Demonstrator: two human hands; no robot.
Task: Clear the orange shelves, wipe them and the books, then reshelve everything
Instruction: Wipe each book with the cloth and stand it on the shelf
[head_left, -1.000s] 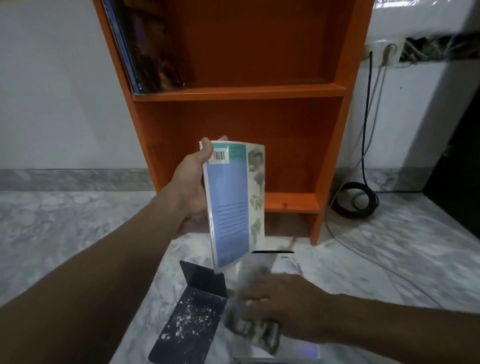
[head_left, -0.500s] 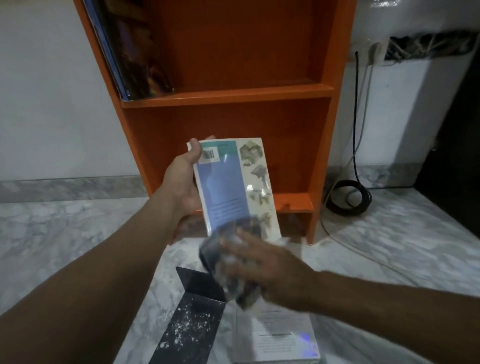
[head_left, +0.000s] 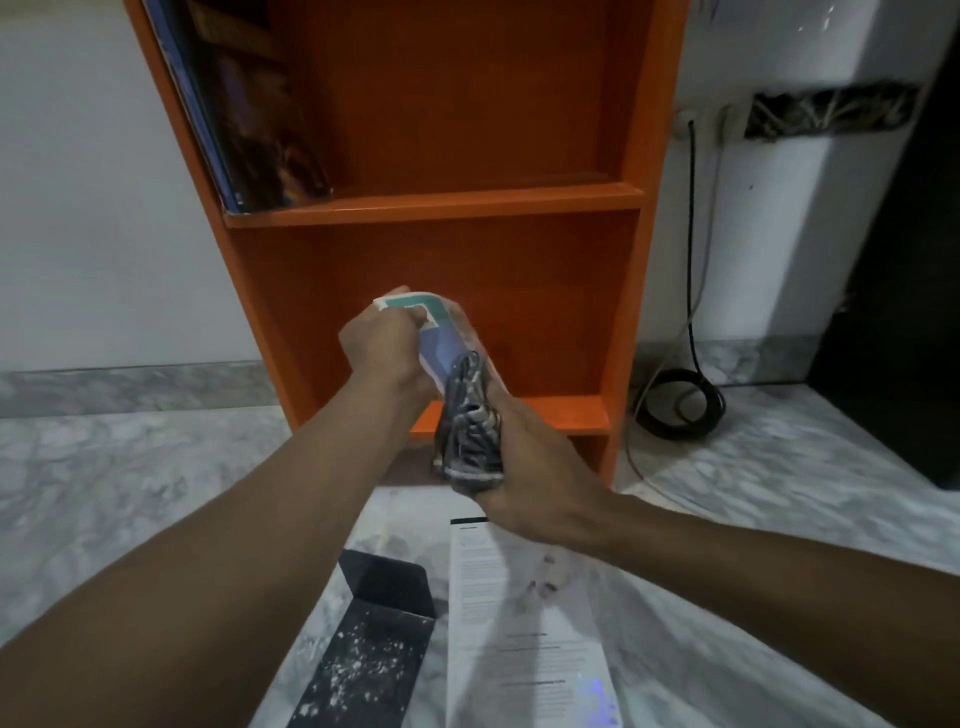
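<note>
My left hand (head_left: 382, 345) grips the top corner of a blue and teal paperback (head_left: 441, 338), held up in front of the orange shelf unit (head_left: 441, 200). My right hand (head_left: 524, 478) holds a grey striped cloth (head_left: 470, 426) bunched against the book's lower cover. A dark book (head_left: 249, 119) leans at the left end of the upper shelf. The lower shelf holds nothing that I can see. A white book (head_left: 524, 623) lies flat on the floor below my right arm.
A black L-shaped bookend (head_left: 369, 639) speckled with white dust lies on the marble floor (head_left: 130, 493) beside the white book. A coiled black cable (head_left: 685, 400) sits right of the shelf unit, running up to a wall socket (head_left: 691, 122). A dark cabinet (head_left: 898, 322) stands at the far right.
My right hand lifted the cloth off the white book on the floor and brought it up against the paperback. The left hand turned the paperback edge-on, and my view tilted down.
</note>
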